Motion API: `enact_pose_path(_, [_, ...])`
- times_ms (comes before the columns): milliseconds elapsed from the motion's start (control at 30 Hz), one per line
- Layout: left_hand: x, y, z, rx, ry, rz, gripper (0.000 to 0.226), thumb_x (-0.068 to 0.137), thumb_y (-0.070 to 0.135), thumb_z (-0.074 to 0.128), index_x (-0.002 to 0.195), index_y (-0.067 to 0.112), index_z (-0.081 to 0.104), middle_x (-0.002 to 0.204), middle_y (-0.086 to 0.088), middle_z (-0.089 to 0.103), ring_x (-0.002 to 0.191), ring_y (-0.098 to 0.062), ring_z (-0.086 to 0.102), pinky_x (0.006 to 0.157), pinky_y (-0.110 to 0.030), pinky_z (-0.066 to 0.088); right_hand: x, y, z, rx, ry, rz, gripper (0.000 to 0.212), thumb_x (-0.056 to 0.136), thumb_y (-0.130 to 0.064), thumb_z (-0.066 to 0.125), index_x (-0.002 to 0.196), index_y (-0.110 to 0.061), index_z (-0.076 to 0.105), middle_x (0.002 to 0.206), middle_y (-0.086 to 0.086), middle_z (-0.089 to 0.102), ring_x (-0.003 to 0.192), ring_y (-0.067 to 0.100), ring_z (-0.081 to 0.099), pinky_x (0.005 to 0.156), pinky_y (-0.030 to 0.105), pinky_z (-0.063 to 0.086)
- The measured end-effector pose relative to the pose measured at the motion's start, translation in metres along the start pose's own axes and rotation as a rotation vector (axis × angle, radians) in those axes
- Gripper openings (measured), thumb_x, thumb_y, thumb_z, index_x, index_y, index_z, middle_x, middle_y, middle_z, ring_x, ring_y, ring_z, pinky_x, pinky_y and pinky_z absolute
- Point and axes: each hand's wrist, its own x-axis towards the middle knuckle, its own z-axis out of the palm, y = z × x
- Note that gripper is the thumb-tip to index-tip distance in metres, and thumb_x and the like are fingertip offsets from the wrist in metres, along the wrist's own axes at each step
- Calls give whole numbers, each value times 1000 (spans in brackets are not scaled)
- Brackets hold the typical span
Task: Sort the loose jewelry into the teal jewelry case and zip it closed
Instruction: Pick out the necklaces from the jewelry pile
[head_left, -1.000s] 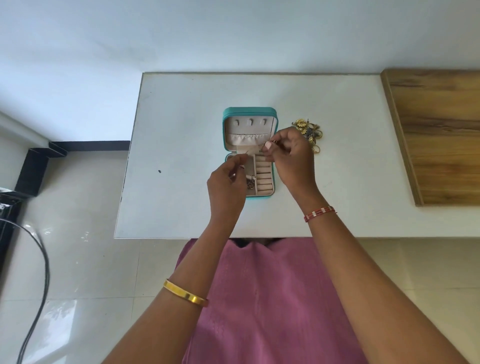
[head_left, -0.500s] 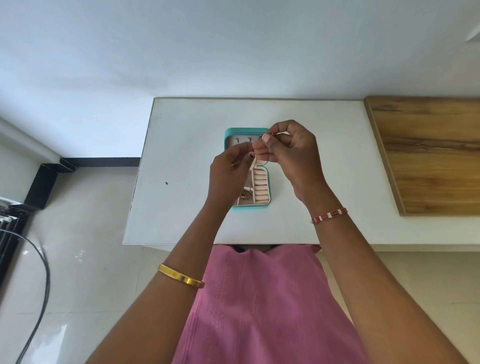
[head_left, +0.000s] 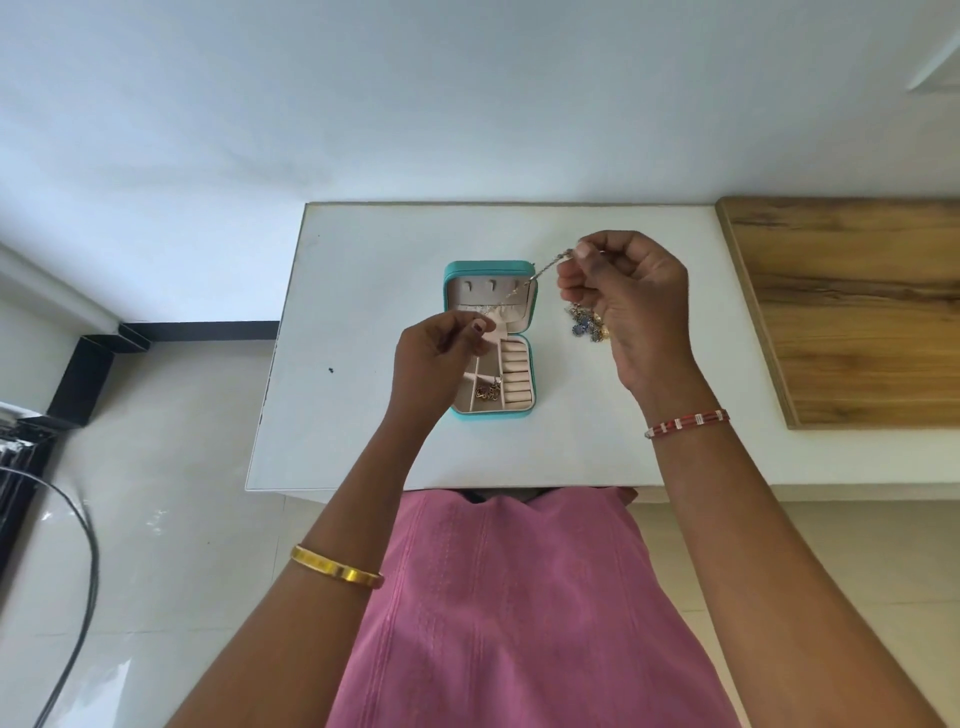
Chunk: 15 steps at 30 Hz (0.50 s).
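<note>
Head view: open teal zip-around jewelry case (head_left: 488, 270) with beige lining lies on the white worktop (head_left: 363, 291), a small gold piece (head_left: 487, 392) in a lower compartment. Above it a thin silver chain (head_left: 540, 273) stretches between the left hand (head_left: 436, 364) and right hand (head_left: 628, 306), each pinching one end. Loose blue-and-gold jewelry pile (head_left: 584, 325) sits just right of the case.

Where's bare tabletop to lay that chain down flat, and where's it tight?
Free: the white table left of the teal jewelry case, out to its left edge; also the near strip between the case and the front edge. Tight: right of the case, where the loose jewelry pile lies under the right hand. The chain spans to the left hand.
</note>
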Motion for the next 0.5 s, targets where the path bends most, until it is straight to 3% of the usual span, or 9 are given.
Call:
enact_pose_path(167, [-4,-10,-11,-40,14,-55,18,90,11,56,80,21,68,60,11,67,68,-12,61,83,-34,52,3,8,-19,200,144,94,13,88,0,57,78,-9,60,66,3,66,61,15,62,64,25,55])
enact_pose_path(333, [-6,-19,-20,-54,36,-67,17,92,4,50,94,7,67,55,17,66,57,2,60,66,-11,52,6,17,-40,334,252,166,15,90,-1,54,78,-10,56,63,4,67,63,18,64,65,26,57])
enact_pose_path(500, [-7,-28,-19,-104,64,-138,16,92,7,52,96,5,67,56,8,65,55,-2,59,66,-14,54,5,36,-54,373,273,229,14,90,0,53,78,-9,55,59,4,69,60,17,67,67,28,58])
